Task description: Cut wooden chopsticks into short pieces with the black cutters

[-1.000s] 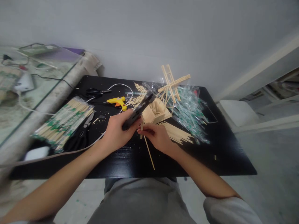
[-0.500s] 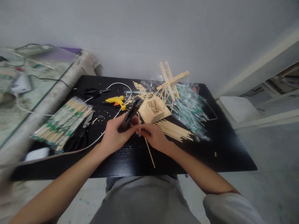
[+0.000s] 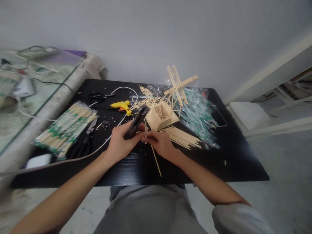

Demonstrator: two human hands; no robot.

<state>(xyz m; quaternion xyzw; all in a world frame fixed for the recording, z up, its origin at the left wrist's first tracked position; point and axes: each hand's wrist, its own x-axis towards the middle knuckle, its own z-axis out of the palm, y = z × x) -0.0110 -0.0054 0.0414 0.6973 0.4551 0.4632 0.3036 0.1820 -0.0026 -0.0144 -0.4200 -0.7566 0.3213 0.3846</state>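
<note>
My left hand point(image 3: 123, 138) is closed round a dark, long-bodied hand tool point(image 3: 138, 120) that points up and away; its exact kind is unclear. Thumb and fingertips of that hand meet those of my right hand point(image 3: 161, 141) at some short wooden stick pieces point(image 3: 145, 130). My right hand pinches these pieces, and its fingers partly cover them. Below the fingertips a long thin wooden stick point(image 3: 156, 161) slants towards the table's front edge. Just beyond the hands stands a wooden stick model point(image 3: 158, 117) with a hollow, many-sided body and crossed blades point(image 3: 179, 86).
Loose sticks point(image 3: 182, 138) lie right of my hands, beside green-and-clear wrappers point(image 3: 197, 113). A yellow glue gun point(image 3: 122, 106), scissors point(image 3: 85, 139), wrapped chopstick bundles point(image 3: 65, 130) and a white cable point(image 3: 104, 143) occupy the left of the black table point(image 3: 204, 165).
Both hands stay nearly in place, fingertips together at the small sticks. The dark tool remains in my left hand; the view has shifted very slightly.
</note>
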